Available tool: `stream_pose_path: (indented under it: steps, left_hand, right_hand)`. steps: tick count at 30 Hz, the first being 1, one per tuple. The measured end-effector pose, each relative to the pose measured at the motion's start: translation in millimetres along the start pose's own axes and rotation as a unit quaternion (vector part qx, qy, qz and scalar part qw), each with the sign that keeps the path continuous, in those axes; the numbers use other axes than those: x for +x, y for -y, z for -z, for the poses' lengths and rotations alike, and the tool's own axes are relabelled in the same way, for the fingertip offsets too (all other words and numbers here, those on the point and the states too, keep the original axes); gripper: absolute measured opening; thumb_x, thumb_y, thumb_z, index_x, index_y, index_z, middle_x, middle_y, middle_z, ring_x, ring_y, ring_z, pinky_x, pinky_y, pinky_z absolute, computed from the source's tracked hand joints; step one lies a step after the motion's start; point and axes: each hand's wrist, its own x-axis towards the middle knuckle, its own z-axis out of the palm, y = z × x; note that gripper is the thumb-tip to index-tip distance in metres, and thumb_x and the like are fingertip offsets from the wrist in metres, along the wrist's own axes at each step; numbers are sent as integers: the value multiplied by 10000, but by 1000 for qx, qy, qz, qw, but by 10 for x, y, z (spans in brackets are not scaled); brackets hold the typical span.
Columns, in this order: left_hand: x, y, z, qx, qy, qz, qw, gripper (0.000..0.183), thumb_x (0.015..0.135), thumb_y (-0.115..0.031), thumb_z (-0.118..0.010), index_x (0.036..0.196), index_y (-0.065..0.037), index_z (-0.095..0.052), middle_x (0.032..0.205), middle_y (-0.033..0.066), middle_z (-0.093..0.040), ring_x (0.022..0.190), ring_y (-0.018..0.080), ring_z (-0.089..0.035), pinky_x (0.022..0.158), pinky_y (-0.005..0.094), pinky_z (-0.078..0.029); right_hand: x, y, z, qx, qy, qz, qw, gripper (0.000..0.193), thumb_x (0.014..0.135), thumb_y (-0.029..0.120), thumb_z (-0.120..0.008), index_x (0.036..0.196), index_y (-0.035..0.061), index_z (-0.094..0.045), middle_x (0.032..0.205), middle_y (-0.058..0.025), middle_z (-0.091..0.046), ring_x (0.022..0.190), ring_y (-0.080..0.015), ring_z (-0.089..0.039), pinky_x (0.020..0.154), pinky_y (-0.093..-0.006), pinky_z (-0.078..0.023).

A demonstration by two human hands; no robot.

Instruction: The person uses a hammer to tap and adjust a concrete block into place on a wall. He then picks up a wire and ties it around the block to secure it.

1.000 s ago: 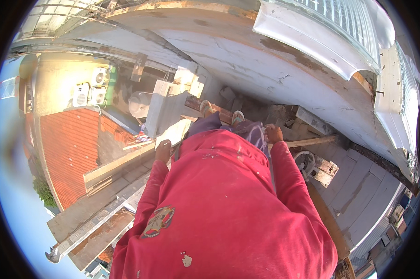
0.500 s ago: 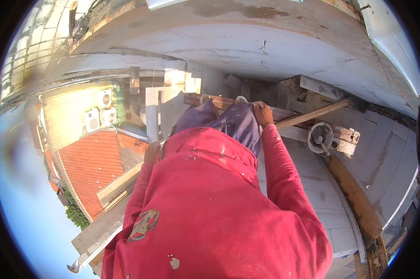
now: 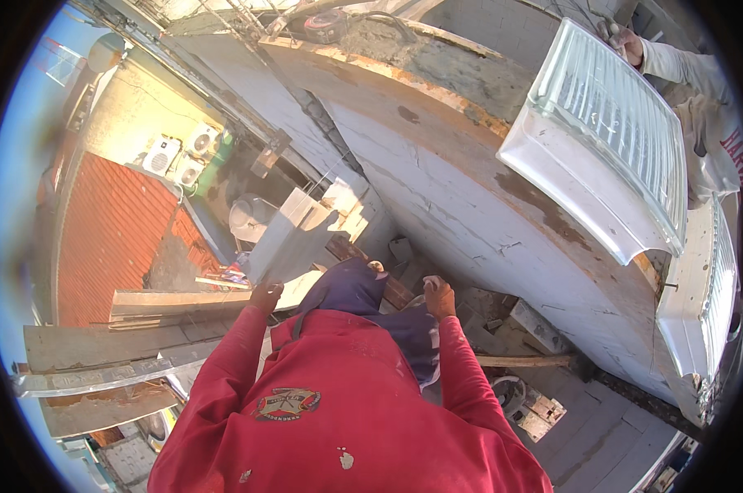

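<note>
My left hand (image 3: 266,294), fingers curled in, is raised beside my hip. Nearest to it is a pale block wall end (image 3: 283,246). On the other side of my dark trousers (image 3: 347,287), my right hand (image 3: 439,296) is closed in a loose fist with pale, dusty fingertips. I can make out nothing in either hand. Ahead at the upper right, a co-worker's hand (image 3: 622,43) is at the top edge of a white curved moulding (image 3: 589,193) with a ribbed face, resting on the ledge. A second ribbed white moulding (image 3: 690,304) stands beside it.
A long white block wall (image 3: 437,197) with a rough ledge runs across ahead. Below me are a dusty bucket (image 3: 509,396) and a wooden plank (image 3: 523,361). Boards (image 3: 100,345) jut out on the left, above an orange tiled roof (image 3: 104,238).
My view has swung right and up, bringing the co-worker and white mouldings into sight. My right hand has come off my thigh and the plank beside it; my left hand shows more clearly.
</note>
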Motion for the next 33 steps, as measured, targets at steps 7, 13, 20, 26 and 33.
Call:
stream_pose_path:
  steps: [7,13,20,26,33]
  left_hand:
    - [329,620,-992,-41,-92,25,995,367,968,-283,-610,1223,-20,-644,1221,163,-690,1088,288,-682,938,390,-530]
    - [1243,828,-1708,-32,-141,-31,989,303,970,-237,-630,1181,-21,-656,1181,175,-691,1075,329,-676,916,404,-530]
    - [2198,789,-2237,13,-254,-164,953,245,982,-207,-620,1155,-43,-677,1167,182,-683,1063,358,-661,926,404,-521]
    - [2633,316,-2559,-75,-207,-190,957,246,1013,-200,-591,1172,-33,-674,1156,119,-697,1062,229,-673,945,351,-502]
    - [2691,-680,-2845,-224,-108,-338,908,249,1034,-167,-559,1190,8,-645,1098,112,-705,1020,177,-681,910,328,-529]
  right_hand:
    - [1245,254,-502,-107,87,157,978,293,946,258,-564,1098,52,-708,1061,-185,-721,1026,-373,-688,913,-442,-517]
    - [1970,-110,-896,-85,83,225,967,251,959,194,-560,1108,43,-694,1073,-183,-712,1003,-364,-684,905,-423,-515]
    - [2513,-468,-1249,-50,97,301,947,206,961,148,-599,1123,56,-686,1125,-189,-690,1059,-390,-653,920,-435,-513]
    - [2870,-522,-1480,-23,107,372,922,202,961,139,-619,1135,56,-679,1124,-164,-694,1043,-372,-660,904,-419,-519]
    - [2914,-556,-1475,-37,135,441,886,204,964,109,-612,1145,32,-665,1087,-178,-680,1008,-372,-652,894,-406,-509]
